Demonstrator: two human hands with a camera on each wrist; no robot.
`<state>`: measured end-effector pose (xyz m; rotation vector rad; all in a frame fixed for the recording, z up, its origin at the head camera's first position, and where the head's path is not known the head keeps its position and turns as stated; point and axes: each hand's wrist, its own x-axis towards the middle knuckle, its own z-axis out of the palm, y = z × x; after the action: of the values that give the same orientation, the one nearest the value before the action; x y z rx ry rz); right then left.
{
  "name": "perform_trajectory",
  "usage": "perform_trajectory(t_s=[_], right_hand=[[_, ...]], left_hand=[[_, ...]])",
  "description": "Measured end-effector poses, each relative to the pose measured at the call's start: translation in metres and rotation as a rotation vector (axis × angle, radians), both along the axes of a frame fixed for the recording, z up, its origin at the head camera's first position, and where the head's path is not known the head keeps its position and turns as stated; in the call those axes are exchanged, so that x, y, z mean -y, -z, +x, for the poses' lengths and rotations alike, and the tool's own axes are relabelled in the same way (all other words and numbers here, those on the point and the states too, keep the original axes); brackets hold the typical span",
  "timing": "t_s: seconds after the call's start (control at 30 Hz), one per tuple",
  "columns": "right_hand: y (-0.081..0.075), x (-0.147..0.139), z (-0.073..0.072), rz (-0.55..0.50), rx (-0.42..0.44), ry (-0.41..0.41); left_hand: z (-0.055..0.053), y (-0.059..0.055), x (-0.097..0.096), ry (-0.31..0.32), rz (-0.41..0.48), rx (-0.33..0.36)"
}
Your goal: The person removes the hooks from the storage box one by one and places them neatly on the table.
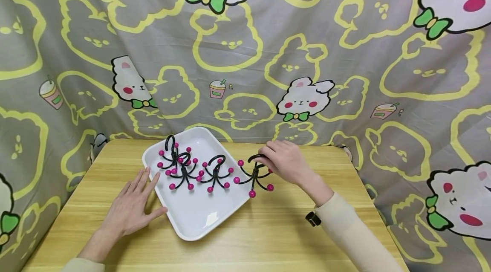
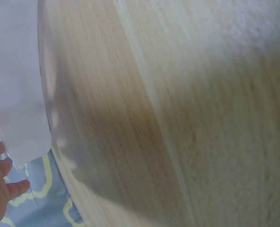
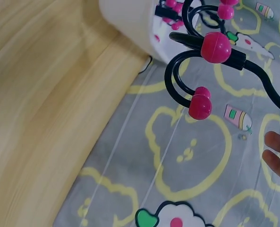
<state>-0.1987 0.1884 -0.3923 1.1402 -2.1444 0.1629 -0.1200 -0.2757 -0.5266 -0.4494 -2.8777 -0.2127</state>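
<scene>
- Head view: three black multi-arm hooks (image 1: 216,174) sit inside the white tray (image 1: 192,216); a fourth, the held hook (image 1: 255,172), is at the tray's right edge, pinched at its bend by the right hand (image 1: 285,163). Whether it is going in or coming out cannot be told. The left hand (image 1: 132,204) lies at the tray's left rim, fingers straight, thumb spread. The tray looks glossy and round-cornered; the table (image 1: 291,229) is wood-grained.
- Left wrist view: the tray's smooth side is beside extended fingers (image 2: 17,189); contact is unclear.
- Right wrist view: the held hook's smooth, curved arms end in shiny magenta balls (image 3: 216,47); the frame edge cuts off the pinch.
</scene>
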Motion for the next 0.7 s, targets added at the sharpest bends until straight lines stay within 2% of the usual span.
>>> perform_trajectory(t_s=[0.4,0.7], right_hand=[[0.004,-0.025,-0.012,0.005,0.025,0.062],[0.018,-0.032,-0.027,0.035,0.085,0.125]], left_hand=[[0.000,-0.001,0.000,-0.002,0.002,0.002],[0.000,-0.002,0.000,-0.005,-0.004,0.019]])
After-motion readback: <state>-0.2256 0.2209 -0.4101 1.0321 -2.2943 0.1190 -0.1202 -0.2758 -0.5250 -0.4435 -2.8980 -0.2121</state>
